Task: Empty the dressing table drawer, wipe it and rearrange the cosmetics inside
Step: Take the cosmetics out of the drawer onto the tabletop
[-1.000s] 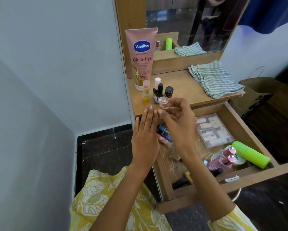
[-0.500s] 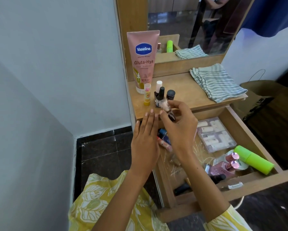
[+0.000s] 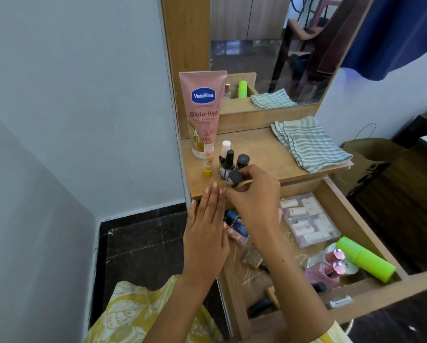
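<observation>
— What is the right hand (image 3: 254, 194) doing?

— Its grip is pinching a small bottle (image 3: 234, 179) with a black cap, tilted, just above the front edge of the bench (image 3: 262, 154) in mid-frame.

— And the left hand (image 3: 206, 226)?

— It is lying flat with fingers straight, fingertips resting on the bench edge and gripping nothing.

— What is standing nearby?

— Just behind the held bottle, a cluster of small bottles (image 3: 228, 162), a yellow stick (image 3: 208, 160) and a tall pink lotion tube (image 3: 203, 112) are standing. A striped cloth (image 3: 309, 142) is lying to the right.

— Where is the drawer?

— The drawer (image 3: 351, 216) is hanging open below the hands, lower right. It is holding a clear box (image 3: 306, 219), a green bottle (image 3: 365, 258), pink-capped bottles (image 3: 328, 266) and more cosmetics partly hidden under the right arm.
</observation>
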The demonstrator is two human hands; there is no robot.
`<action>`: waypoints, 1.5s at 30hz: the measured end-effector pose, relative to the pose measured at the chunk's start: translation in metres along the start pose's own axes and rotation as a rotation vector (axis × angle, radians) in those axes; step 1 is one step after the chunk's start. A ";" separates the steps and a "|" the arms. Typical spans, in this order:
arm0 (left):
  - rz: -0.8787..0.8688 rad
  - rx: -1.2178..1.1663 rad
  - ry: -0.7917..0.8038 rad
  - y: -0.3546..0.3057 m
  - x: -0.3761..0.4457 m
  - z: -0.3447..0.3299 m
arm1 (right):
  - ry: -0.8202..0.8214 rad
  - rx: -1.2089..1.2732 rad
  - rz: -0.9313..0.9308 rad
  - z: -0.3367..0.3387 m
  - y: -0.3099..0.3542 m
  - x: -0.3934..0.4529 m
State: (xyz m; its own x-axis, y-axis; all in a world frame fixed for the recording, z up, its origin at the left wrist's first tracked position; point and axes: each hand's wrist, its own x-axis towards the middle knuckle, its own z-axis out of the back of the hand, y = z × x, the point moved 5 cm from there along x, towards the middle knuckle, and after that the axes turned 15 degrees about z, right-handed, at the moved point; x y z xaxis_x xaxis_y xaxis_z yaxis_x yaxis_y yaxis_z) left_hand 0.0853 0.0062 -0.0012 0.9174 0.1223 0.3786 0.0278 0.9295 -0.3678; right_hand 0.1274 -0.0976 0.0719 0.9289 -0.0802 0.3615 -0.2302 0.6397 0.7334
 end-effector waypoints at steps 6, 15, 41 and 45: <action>0.005 -0.017 0.033 -0.003 0.001 0.003 | -0.034 -0.001 0.009 -0.011 -0.008 0.001; 0.018 -0.136 0.098 -0.001 0.001 0.002 | -0.167 0.214 -0.034 -0.016 -0.020 -0.010; 0.048 -0.024 0.149 -0.003 0.002 0.008 | 0.895 -0.743 0.159 0.007 -0.073 -0.088; 0.040 -0.014 0.200 -0.007 0.005 0.020 | 0.753 -0.642 0.080 -0.003 -0.070 -0.086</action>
State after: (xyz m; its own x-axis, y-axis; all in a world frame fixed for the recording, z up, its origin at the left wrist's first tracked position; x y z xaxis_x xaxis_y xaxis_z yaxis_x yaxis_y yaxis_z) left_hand 0.0820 0.0075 0.0203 0.9784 0.0865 0.1878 -0.0063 0.9203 -0.3912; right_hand 0.0642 -0.1335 -0.0123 0.9106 0.3457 -0.2266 -0.3065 0.9325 0.1911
